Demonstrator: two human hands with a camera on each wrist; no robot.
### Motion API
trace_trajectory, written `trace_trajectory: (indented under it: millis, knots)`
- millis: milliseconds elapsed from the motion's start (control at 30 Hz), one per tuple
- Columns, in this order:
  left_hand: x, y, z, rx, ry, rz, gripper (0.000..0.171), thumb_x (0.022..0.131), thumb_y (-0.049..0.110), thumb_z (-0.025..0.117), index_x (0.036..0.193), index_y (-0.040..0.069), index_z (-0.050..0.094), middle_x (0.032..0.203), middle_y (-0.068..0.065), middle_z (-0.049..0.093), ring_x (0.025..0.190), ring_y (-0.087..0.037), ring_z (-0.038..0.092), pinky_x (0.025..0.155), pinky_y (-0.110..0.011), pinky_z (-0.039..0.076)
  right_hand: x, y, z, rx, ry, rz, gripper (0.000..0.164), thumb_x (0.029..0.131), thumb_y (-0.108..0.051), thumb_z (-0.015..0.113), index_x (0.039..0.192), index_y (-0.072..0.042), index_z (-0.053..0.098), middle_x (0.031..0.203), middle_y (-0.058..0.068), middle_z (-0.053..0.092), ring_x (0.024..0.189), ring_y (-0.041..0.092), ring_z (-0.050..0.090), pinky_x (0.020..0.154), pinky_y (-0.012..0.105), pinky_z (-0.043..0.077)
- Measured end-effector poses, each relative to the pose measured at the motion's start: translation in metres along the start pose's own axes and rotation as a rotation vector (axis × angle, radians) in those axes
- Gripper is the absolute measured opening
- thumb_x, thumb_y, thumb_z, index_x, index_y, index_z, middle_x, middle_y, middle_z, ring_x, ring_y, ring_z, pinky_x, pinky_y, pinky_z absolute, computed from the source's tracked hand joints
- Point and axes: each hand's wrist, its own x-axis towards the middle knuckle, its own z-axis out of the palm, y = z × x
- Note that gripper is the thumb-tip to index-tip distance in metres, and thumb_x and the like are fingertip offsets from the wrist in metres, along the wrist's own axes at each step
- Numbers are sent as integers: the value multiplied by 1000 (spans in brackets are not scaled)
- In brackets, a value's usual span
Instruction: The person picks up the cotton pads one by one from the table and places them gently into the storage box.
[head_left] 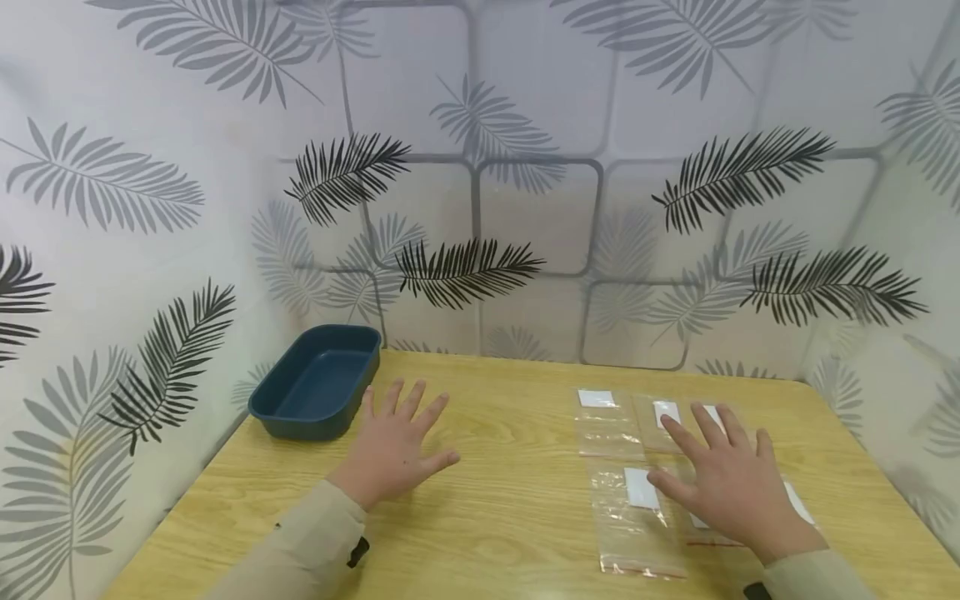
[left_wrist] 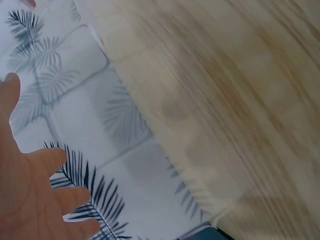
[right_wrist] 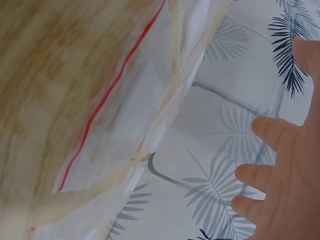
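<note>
My left hand [head_left: 392, 454] is spread with straight fingers and holds nothing. Just beyond its fingertips stands a dark blue rectangular basin [head_left: 315, 425], its corner beside them. My right hand [head_left: 738, 487], also with fingers spread and nothing in its grip, is over several clear zip bags laid flat on the right of the table. One zip bag [head_left: 622, 529] has a red seal line and a white paper piece [head_left: 641, 487] in it; another bag [head_left: 611, 429] lies behind. The right hand covers part of the others. In the right wrist view a bag's red seal line [right_wrist: 105, 102] shows up close.
The light wood table [head_left: 480, 500] meets a leaf-patterned cloth wall [head_left: 525, 325] at its back edge. More of that patterned cloth [head_left: 120, 275] rises along the left side, near the basin. Table edges slope down on both sides.
</note>
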Motion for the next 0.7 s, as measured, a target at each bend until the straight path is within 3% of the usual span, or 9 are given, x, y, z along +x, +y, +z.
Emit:
trace_trajectory:
  millis: [300,700]
  knots:
    - [-10,-29,-1,10,33,-63,85,92,75,48,159,22,37,161,-18,32,148,-46,21,110,-75,8,-3,3,2,28,4,4,83,90,-75,52,151,-19,49,156,25,33,143,52,20,99,83,15]
    - [-21,-74,1,0,15,-168,89,94,74,46,161,19,30,162,-21,26,147,-48,19,109,-76,8,-6,3,4,26,8,7,81,90,-74,53,150,-19,51,156,24,35,143,51,23,99,83,17]
